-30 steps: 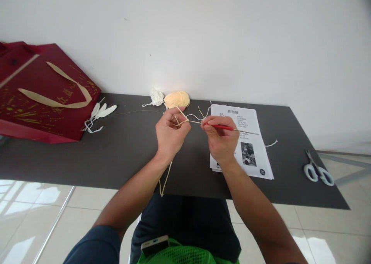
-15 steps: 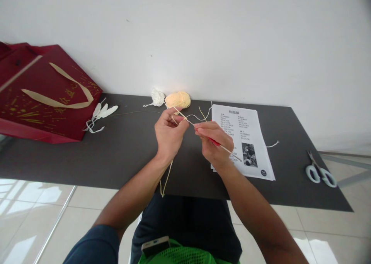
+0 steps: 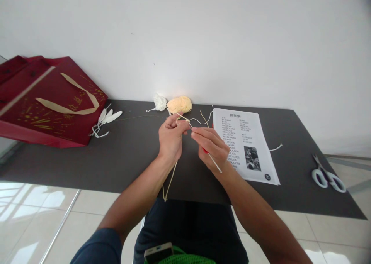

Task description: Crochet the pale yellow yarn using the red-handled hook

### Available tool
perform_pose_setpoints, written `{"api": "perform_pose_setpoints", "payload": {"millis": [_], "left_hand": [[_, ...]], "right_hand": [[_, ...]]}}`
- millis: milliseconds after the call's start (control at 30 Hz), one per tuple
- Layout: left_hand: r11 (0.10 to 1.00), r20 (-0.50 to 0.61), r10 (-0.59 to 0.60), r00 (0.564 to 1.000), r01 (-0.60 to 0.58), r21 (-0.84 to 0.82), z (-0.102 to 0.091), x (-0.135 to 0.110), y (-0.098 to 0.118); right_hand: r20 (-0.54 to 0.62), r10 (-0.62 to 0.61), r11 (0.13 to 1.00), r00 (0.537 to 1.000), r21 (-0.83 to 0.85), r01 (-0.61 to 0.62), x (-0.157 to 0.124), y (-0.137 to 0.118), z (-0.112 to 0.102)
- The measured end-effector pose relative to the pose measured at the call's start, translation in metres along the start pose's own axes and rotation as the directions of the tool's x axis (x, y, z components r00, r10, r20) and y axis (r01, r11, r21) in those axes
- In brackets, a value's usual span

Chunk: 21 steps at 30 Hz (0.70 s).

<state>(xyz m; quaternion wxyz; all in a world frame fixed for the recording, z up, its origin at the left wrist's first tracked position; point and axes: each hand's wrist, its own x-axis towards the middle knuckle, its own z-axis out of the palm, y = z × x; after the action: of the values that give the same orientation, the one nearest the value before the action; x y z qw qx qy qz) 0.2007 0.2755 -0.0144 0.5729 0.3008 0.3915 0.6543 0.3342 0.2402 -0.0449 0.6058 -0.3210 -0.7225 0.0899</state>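
My left hand (image 3: pixel 171 134) pinches pale yellow yarn (image 3: pixel 170 181), with a strand stretched over its raised fingers and a tail hanging past the wrist to the table's front edge. Between the fingers of my right hand (image 3: pixel 211 144) is a crochet hook (image 3: pixel 215 163) with a red grip, mostly covered by the palm. Its tip meets the yarn at my left fingertips; the tiny stitches there are too small to make out. Just behind my left hand lies a yellow yarn ball (image 3: pixel 180 104), beside a smaller white yarn ball (image 3: pixel 160 102).
Printed sheets (image 3: pixel 255 134) lie right of my right hand, with scissors (image 3: pixel 328 175) farther right on the dark table (image 3: pixel 130 159). A red gift bag (image 3: pixel 52 105) stands at the left, white crocheted pieces (image 3: pixel 108 117) beside it. The wall (image 3: pixel 203 40) borders the back.
My right hand has turned, so the hook's rear end now points more steeply toward me. Both hands stay close together at the yarn. The whole view has shifted slightly.
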Motion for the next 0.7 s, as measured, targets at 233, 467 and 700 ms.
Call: {"api": "perform_pose_setpoints", "payload": {"millis": [233, 467, 700], "left_hand": [[0.982, 0.046, -0.14, 0.989, 0.145, -0.123, 0.001, 0.001, 0.005], [0.946, 0.127, -0.246, 0.961, 0.267, -0.186, 0.0, 0.006, 0.01], [0.955, 0.165, -0.233, 0.958, 0.257, -0.148, -0.002, 0.007, 0.01]], "right_hand": [[-0.022, -0.007, 1.0, 1.0, -0.024, 0.007, -0.005, 0.005, 0.007], [-0.059, 0.082, 0.995, 0.995, 0.062, -0.078, 0.001, 0.003, 0.005], [-0.099, 0.474, 0.824, 0.875, 0.4, -0.401, 0.01, 0.0, 0.005]]}}
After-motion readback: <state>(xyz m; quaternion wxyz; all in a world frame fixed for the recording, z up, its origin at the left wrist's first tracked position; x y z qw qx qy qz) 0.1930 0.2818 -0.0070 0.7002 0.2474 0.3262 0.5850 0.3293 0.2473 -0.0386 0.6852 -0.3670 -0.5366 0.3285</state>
